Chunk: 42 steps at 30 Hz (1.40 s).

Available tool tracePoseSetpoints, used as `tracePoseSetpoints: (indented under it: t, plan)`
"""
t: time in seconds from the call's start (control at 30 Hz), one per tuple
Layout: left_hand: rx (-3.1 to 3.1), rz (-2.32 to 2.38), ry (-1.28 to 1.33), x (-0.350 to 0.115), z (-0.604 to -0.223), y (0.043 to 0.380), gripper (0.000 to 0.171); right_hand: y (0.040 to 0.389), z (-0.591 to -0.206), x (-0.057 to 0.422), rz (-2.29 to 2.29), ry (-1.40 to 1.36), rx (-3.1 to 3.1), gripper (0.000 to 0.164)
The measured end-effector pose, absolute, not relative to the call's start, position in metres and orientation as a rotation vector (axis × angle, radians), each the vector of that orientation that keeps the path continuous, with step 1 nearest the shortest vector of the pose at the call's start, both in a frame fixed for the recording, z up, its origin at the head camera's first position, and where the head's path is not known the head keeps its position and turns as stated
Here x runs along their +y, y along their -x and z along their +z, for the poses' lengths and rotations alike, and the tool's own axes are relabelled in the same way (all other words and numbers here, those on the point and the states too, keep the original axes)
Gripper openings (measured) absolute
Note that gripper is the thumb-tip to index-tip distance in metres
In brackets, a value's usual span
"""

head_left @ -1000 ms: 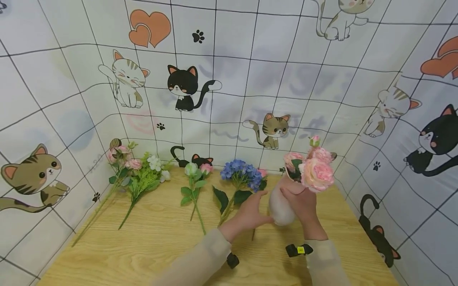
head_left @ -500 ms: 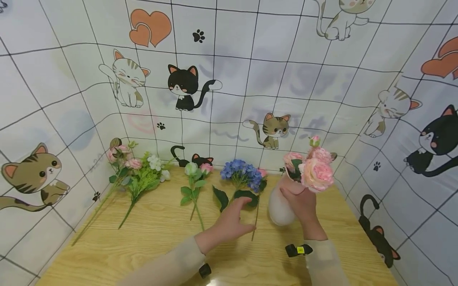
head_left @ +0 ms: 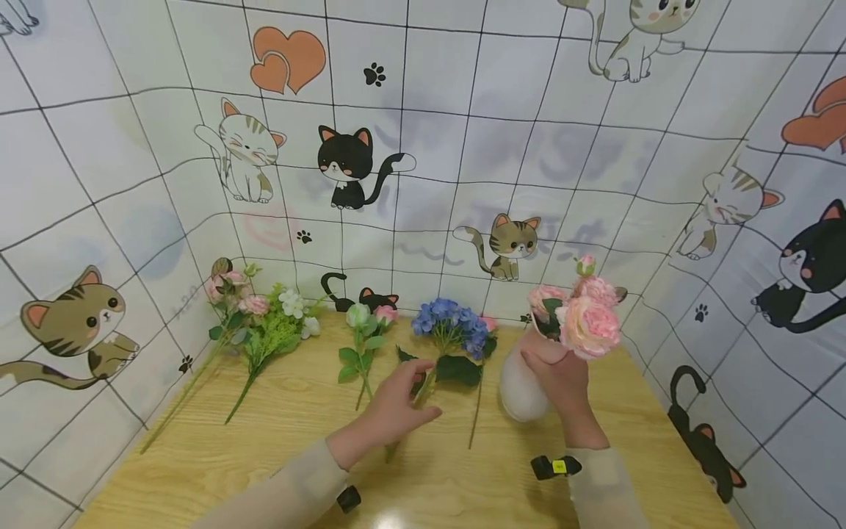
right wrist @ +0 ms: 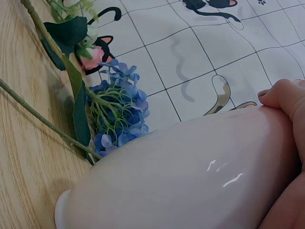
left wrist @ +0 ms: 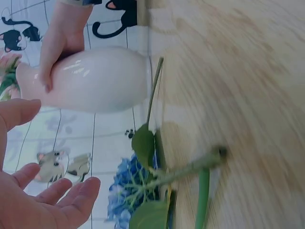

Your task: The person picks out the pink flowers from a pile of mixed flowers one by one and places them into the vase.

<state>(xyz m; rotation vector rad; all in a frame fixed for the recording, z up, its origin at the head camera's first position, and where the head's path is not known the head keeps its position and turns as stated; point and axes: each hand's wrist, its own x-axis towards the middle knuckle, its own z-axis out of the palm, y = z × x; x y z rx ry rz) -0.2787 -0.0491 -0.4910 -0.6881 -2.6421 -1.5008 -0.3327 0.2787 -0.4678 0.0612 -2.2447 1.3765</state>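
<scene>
Head cam: can't read yellow tag (head_left: 559, 466). Vase (head_left: 521, 386) upright, points up. R hand (head_left: 563, 378) grips it; L hand (head_left: 393, 408), fingers spread, nr blue flower (head_left: 452, 323).

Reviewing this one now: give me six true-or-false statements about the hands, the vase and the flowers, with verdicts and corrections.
1. The right hand grips the vase. True.
2. The left hand grips the vase too. False: it is apart from the vase, its thumb held away from its fingers.
3. Large pink flowers are in the vase. True.
4. The blue flower is in the vase. False: it lies on the table.
5. The vase lies on its side. False: it stands upright.
6. In the head view, the white flowers are left of the blue flower. True.
</scene>
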Motion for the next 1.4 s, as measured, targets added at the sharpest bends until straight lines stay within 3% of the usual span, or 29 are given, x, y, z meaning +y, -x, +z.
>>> tracePoseSetpoints:
  t: [0.7,1.4]
  plan:
    - [-2.580,-1.426,0.327,-0.128,-0.491,0.276,0.065,0.331,-0.470,0.278,1.388,-0.044,-2.272,0.091]
    - [-2.612,-1.233,0.124,-0.199,-0.497,0.273,0.069,0.329,-0.467,0.278,1.414,-0.038,-2.251,0.092]
